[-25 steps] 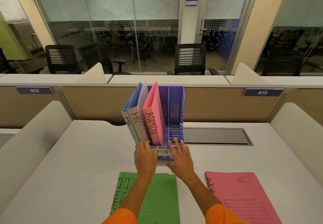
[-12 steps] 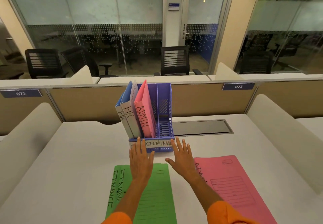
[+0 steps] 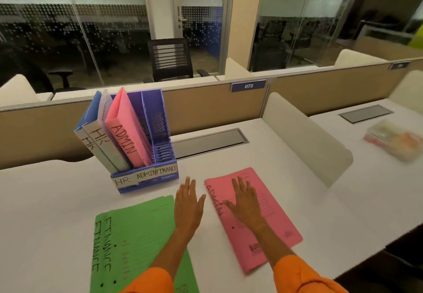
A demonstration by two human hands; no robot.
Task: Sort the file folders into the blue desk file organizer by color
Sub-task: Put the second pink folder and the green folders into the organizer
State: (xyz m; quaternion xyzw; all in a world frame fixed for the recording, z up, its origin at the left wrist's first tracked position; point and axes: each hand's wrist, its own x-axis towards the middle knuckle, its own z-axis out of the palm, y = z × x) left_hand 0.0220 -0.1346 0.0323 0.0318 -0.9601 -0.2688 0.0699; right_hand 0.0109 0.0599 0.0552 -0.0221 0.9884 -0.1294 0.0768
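The blue desk file organizer (image 3: pixel 146 178) stands on the white desk, labelled HR, ADMIN and FINANCE along its front. Two blue HR folders (image 3: pixel 98 137) lean in its left slot and a pink ADMIN folder (image 3: pixel 124 128) in the middle; the right slot holds nothing. A second pink ADMIN folder (image 3: pixel 258 231) lies flat in front on the right, with my right hand (image 3: pixel 246 203) flat over it, fingers spread. Two green FINANCE folders (image 3: pixel 128 242) lie stacked on the left. My left hand (image 3: pixel 188 203) hovers open between the green and pink folders, empty.
A tan partition with plate 073 (image 3: pixel 248 86) runs behind the desk, with a grey cable hatch (image 3: pixel 206 142) in front of it. A cream divider (image 3: pixel 306 141) bounds the right side. On the neighbouring desk lies a clear packet (image 3: pixel 393 140).
Both hands drew back from the organizer's front and shifted right; my right hand now sits over the flat pink folder. The view swung right.
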